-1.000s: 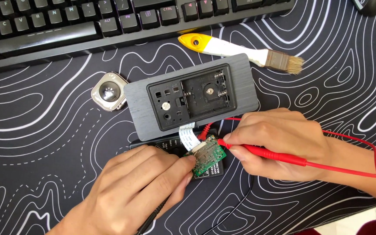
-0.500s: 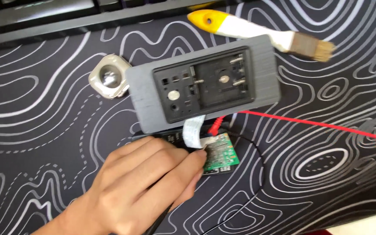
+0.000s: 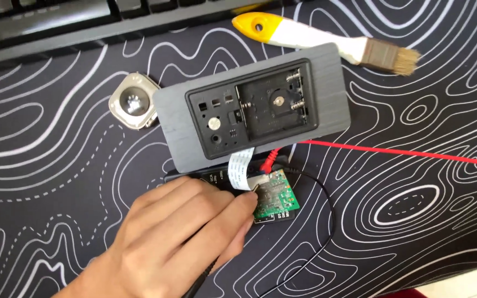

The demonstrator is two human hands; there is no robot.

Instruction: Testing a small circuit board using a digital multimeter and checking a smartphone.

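The left hand (image 3: 178, 237) sat at lower centre, fingers pinched on a black probe whose tip touched the green board (image 3: 274, 197) just right of the fingertips, below the grey case (image 3: 338, 105). The right hand was out of frame.

An electronics repair bench at a computer desk.

A black contour-patterned mat (image 3: 415, 209) covers it; above the opened grey device (image 3: 252, 107) lies a keyboard (image 3: 56, 27), beside it a brush (image 3: 327, 41), below it a circuit board (image 3: 274, 198).
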